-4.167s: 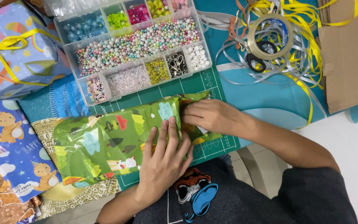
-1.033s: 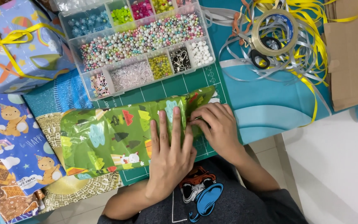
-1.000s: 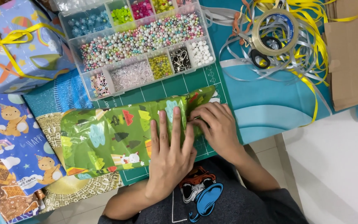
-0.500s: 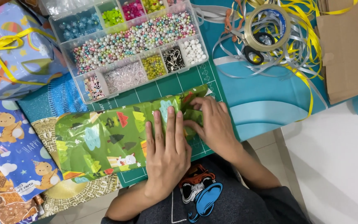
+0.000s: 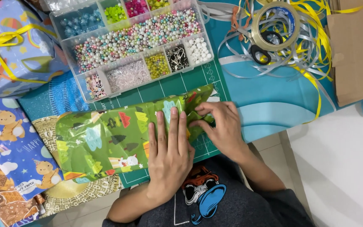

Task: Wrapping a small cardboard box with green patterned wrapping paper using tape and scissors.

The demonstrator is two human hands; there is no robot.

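1. A person looks down at a parcel wrapped in green wrapping paper (image 5: 118, 136) printed with trees and small animals. It lies on a green cutting mat (image 5: 177, 86) at the near edge of the tabletop (image 5: 269, 101), just in front of the person's lap.
2. The left hand (image 5: 169, 155) lies flat on the right part of the parcel, fingers straight and close together, pressing the paper down. It grips nothing.
3. The right hand (image 5: 221, 126) is at the parcel's right end, fingers curled and pinching a fold of the green paper against the end.
4. Just beyond the parcel sits a clear compartmented bead box (image 5: 131, 44), lid off, full of pastel beads and small findings.
5. To the far right are a roll of clear tape (image 5: 274, 25) and black-handled scissors (image 5: 261, 48), lying in a tangle of yellow and silver ribbon (image 5: 311, 54), with brown cardboard (image 5: 356, 46) beyond.
6. On the left are a blue gift box tied with yellow ribbon (image 5: 11, 50) and sheets of blue patterned wrapping paper (image 5: 13, 147).
7. Likely risks: the glossy paper may spring open if either hand eases off, since no tape shows on the fold; a hard pinch could crease or tear the corner; the parcel lies close to the tabletop edge and could slide off.
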